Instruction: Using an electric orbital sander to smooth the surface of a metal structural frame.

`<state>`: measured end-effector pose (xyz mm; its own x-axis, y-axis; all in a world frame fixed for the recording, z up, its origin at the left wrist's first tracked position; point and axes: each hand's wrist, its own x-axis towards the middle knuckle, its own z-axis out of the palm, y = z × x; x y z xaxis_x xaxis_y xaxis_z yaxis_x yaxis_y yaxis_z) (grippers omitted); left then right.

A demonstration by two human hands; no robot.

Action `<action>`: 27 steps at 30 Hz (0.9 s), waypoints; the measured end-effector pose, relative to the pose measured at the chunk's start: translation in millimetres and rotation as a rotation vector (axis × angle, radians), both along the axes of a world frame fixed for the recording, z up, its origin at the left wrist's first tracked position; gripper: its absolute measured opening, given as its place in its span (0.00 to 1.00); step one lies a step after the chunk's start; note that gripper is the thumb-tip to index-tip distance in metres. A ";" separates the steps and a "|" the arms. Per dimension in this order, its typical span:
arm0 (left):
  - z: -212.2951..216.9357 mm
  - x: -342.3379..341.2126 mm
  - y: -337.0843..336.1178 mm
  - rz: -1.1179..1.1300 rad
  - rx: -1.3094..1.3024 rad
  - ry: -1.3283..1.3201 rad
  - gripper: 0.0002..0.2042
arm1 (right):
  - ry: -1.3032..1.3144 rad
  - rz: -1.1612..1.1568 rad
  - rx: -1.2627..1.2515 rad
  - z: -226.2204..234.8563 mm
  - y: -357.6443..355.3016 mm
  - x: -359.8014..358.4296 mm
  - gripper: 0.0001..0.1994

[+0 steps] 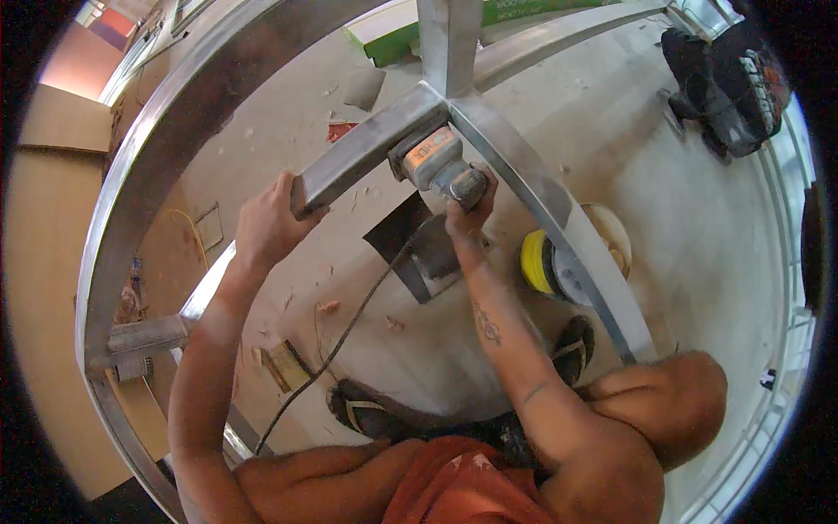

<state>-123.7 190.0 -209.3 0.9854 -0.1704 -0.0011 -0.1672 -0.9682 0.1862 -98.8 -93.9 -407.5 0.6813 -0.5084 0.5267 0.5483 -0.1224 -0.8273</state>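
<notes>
A metal frame of square tubes [375, 144] spans the view, its bars meeting at a joint in the upper middle. My left hand [271, 223] is wrapped round the lower left end of the short bar that runs down from that joint. In my right hand [476, 205] is a grey and orange power sander [436, 162]. The sander's pad side lies against the inner side of the short bar, close to the joint; the exact contact is hidden. From the sander a dark cord [349, 323] trails down to the lower left, past my forearms.
A dark square sheet [410, 249] lies on the dusty floor below the sander. Beside the right bar sits a yellow and white round object [541, 262]. A black bag [724, 87] lies at the upper right, a green box [393, 39] at the top. Wooden panels [57, 262] stand left.
</notes>
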 end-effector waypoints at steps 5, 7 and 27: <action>0.2 -0.7 -1.2 0.021 0.018 0.008 0.29 | 0.059 0.048 -0.024 12.1 -3.0 -1.5 0.50; 1.4 -1.9 -3.9 0.048 0.022 0.037 0.29 | 0.017 0.032 -0.035 28.1 -3.6 0.6 0.50; 1.8 -0.5 -0.6 -0.009 -0.008 0.029 0.31 | 0.080 -0.041 -0.089 5.8 -8.2 -6.7 0.47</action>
